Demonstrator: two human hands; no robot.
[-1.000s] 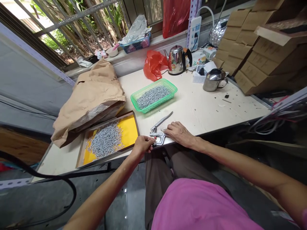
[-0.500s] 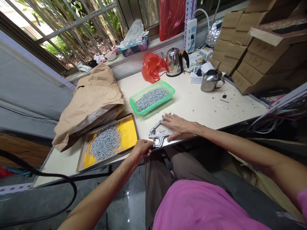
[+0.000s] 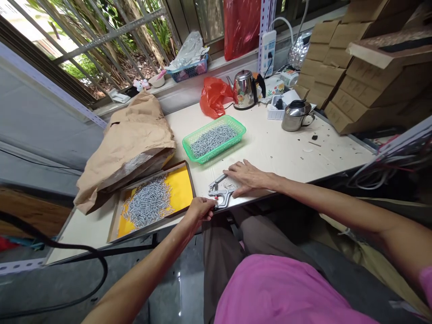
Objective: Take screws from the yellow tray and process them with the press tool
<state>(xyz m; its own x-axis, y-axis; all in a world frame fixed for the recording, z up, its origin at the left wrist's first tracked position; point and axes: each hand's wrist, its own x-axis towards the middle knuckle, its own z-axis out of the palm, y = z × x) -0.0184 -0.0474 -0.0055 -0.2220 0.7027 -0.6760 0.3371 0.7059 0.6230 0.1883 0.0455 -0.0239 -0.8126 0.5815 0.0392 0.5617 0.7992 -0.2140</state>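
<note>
Silver spring-loaded pliers (image 3: 221, 192) lie at the table's front edge, with a small red part at their jaw. My right hand (image 3: 248, 177) lies across their two handles, fingers over the upper one and thumb by the lower one. At the jaw, my left hand (image 3: 201, 209) is closed in a pinch; what sits between the fingertips is too small to make out. Left of it, a shallow tray (image 3: 182, 186) with a yellow bottom holds a heap of small shiny metal pieces (image 3: 148, 202). More such pieces fill a green plastic basket (image 3: 214, 155) behind the pliers.
A large brown paper bag (image 3: 131, 130) leans over the tray's back edge. Farther back are a red plastic bag (image 3: 214, 96), a kettle (image 3: 245, 90) and a small metal pot (image 3: 297, 115). Cardboard boxes (image 3: 367, 85) are stacked at the right. Small scraps dot the table's right side.
My right hand has shifted slightly left and now covers the end of the upper handle, which stuck out past the fingers before. My left hand stays at the jaw.
</note>
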